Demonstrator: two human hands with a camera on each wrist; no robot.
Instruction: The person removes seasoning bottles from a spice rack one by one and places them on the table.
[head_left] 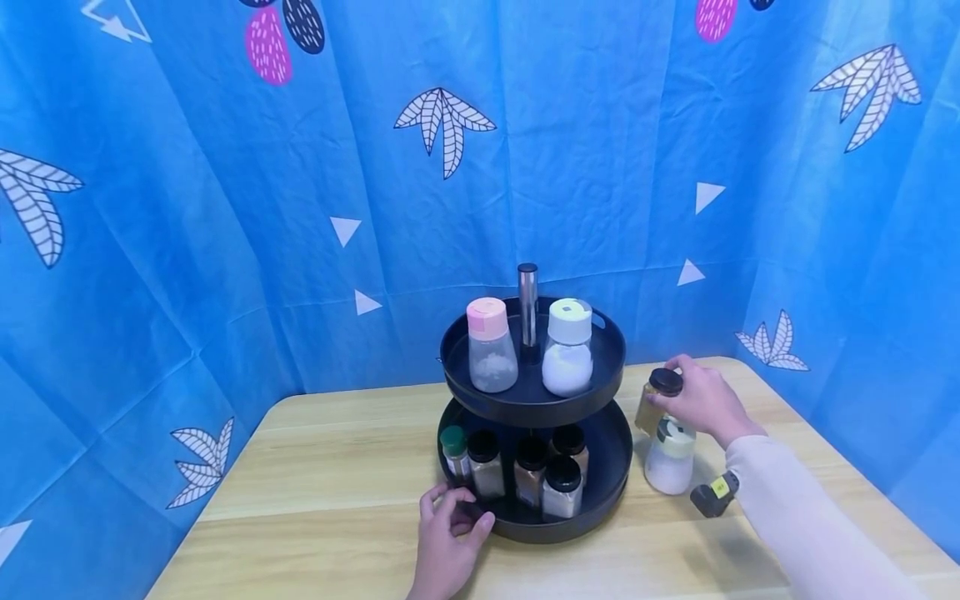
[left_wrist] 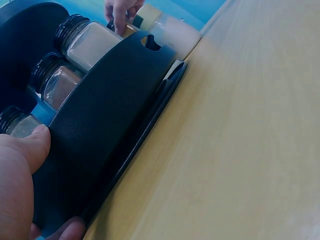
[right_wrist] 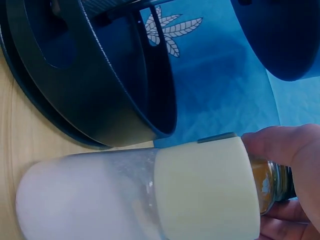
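Note:
My left hand (head_left: 447, 542) grips the front left rim of a black two-tier spice rack (head_left: 555, 530), its thumb over the lower tray's wall (left_wrist: 100, 105) in the left wrist view. To the right of the rack, my right hand (head_left: 708, 404) holds a square glass spice jar (head_left: 647, 410) with a black lid and brownish contents. In front of that jar stands a white-filled shaker (head_left: 670, 467) with a pale yellow-green cap, large in the right wrist view and partly covering the held jar.
On the upper tier stand a pink-capped shaker (head_left: 492, 354) and a white-capped shaker (head_left: 567, 358), beside a metal post (head_left: 528, 304). Several spice jars, one a green-capped jar (head_left: 454, 450), fill the lower tier. A black tape measure (head_left: 712, 495) lies under my right forearm. Blue curtain (head_left: 585, 167) surrounds the table.

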